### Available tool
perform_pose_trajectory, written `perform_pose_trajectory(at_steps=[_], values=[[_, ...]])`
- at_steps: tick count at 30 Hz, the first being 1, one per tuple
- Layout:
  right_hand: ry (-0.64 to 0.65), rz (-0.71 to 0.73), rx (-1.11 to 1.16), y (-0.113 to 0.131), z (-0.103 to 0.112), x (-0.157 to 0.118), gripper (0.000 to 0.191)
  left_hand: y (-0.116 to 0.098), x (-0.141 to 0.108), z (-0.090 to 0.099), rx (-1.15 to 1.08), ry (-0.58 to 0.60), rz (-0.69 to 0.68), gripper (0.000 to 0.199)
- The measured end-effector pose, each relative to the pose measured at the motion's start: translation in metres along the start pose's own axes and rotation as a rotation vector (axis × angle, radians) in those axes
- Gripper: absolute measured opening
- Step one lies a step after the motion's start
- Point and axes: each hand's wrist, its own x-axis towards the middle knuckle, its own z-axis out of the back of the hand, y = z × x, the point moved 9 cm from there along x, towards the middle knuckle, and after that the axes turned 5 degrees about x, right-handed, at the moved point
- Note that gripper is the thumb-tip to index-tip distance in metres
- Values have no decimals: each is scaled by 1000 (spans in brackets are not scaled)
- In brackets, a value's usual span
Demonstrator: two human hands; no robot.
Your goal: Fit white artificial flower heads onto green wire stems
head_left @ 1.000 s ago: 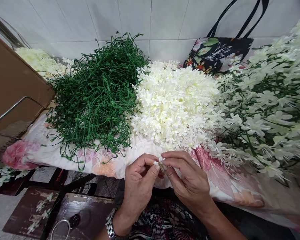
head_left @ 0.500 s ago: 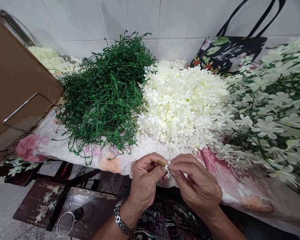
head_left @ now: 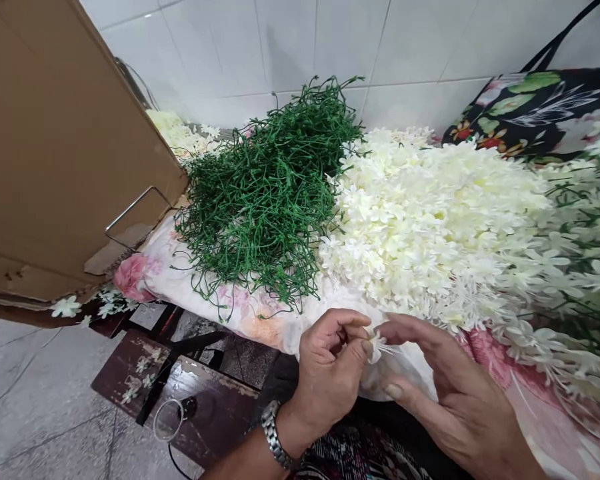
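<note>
A small white flower piece point(head_left: 376, 348) is pinched between the thumb and forefinger of my left hand point(head_left: 333, 370), which wears a metal watch at the wrist. Thin white strands stick out from it to the right. My right hand point(head_left: 460, 393) is just right of the flower, thumb and forefinger apart, with nothing seen between them. Beyond the hands lies a heap of loose white flower heads point(head_left: 420, 213). A tangled pile of green stems point(head_left: 270, 193) sits to its left. Both rest on a floral cloth point(head_left: 275, 327).
A cardboard box point(head_left: 70, 147) with a metal handle stands at the left. Stemmed white flowers point(head_left: 575, 267) fill the right side. A black floral bag point(head_left: 530, 110) leans against the tiled wall. Below left are dark wooden stools point(head_left: 215, 400) with a clear ring and fallen flowers.
My right thumb and forefinger have parted from the flower piece and spread, while my left hand keeps it. The view has turned left, so everything appears farther right.
</note>
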Motion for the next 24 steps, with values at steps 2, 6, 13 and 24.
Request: perform_pose_trajectory(at_steps=[2,6,13,24], values=[[40,21,-22,2,-3,1,21,-5,-3,0,102,2,-72,15],[118,-14,-57,2,-7,1,12,-13,-7,-5,248,15,-197,16],[96,-33,-73,-6,-2,-4,9,-52,-26,4,670,-16,-593,23],[19,58,-229,-10,5,-2,10,-68,-13,63,1456,-572,-676,19]])
